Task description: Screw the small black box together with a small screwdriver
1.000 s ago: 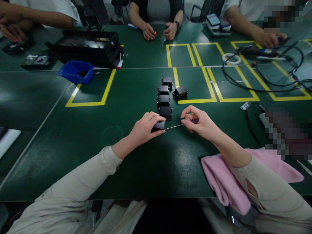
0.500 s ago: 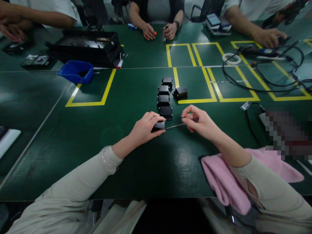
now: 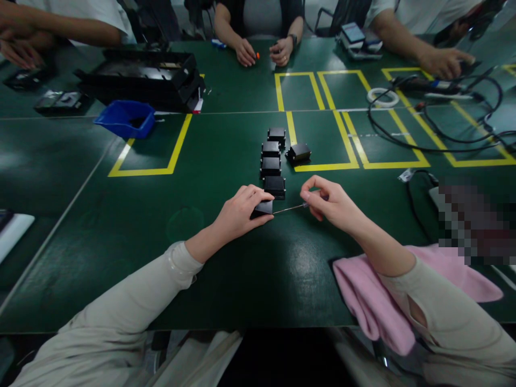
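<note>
The left hand (image 3: 241, 208) is closed over a small black box (image 3: 262, 207), pinning it to the green table (image 3: 121, 226) as before. The right hand (image 3: 331, 204) pinches a thin screwdriver (image 3: 288, 208), its tip at the box's right side. The fingers have shifted slightly on the handle since half a second ago. A row of black boxes (image 3: 271, 161) sits just beyond. There is bare table to the left, and a pink cloth (image 3: 363, 301) and a black cable (image 3: 411, 193) to the right.
</note>
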The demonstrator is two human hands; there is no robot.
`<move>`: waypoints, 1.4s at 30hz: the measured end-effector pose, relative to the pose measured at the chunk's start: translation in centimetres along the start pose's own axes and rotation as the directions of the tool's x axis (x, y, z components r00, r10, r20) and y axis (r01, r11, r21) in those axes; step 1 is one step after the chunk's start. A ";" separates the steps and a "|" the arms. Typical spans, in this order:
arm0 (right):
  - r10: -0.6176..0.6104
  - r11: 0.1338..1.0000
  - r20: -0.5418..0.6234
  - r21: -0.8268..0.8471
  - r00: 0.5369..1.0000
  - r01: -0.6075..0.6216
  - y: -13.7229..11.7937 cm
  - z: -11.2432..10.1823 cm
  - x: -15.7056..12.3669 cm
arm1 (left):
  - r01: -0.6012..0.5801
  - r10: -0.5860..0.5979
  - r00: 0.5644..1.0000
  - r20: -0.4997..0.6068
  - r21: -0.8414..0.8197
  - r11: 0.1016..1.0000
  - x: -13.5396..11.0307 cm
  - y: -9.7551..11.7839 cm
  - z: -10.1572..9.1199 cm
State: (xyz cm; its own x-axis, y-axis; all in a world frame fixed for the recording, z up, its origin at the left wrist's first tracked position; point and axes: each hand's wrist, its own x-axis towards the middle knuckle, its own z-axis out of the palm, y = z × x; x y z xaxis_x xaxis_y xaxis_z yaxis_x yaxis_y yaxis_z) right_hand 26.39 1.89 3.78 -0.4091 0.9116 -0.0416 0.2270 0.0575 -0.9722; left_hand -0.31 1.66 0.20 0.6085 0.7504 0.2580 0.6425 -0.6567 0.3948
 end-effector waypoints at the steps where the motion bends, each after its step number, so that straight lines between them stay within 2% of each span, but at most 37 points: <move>1: 0.006 1.000 0.002 0.003 1.000 -0.006 0.0 0.0 0.0 | -0.001 0.001 1.000 0.000 -0.001 1.000 0.0 0.0 0.0; 6: -0.011 0.999 -0.026 0.042 1.000 0.012 0.0 0.1 0.0 | -0.006 0.006 1.000 -0.008 0.001 1.000 0.0 -0.1 0.1; 14: -0.054 0.998 -0.116 0.012 0.992 0.056 0.1 0.0 0.2 | -0.012 0.012 1.000 -0.017 0.011 1.000 0.0 -0.1 0.1; 22: -0.049 0.996 -0.037 0.070 0.998 0.052 0.3 0.1 -0.1 | -0.007 0.007 1.000 -0.009 0.006 1.000 -0.1 0.0 0.0; 28: -0.065 0.997 -0.059 0.036 0.996 0.067 0.1 -0.1 -0.1 | 0.000 0.000 1.000 0.001 0.007 1.000 0.0 0.0 -0.1; 42: -0.064 0.998 -0.023 0.018 0.998 0.064 0.0 -0.2 -0.1 | 0.000 0.000 1.000 0.003 -0.003 1.000 0.0 -0.1 0.0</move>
State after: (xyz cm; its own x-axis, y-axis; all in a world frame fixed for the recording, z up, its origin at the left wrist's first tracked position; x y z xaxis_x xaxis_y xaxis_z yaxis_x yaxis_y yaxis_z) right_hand 26.58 1.91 3.79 -0.4022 0.9152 0.0256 0.1840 0.1082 -0.9770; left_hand -0.39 1.70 0.12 0.6098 0.7504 0.2548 0.6413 -0.6562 0.3978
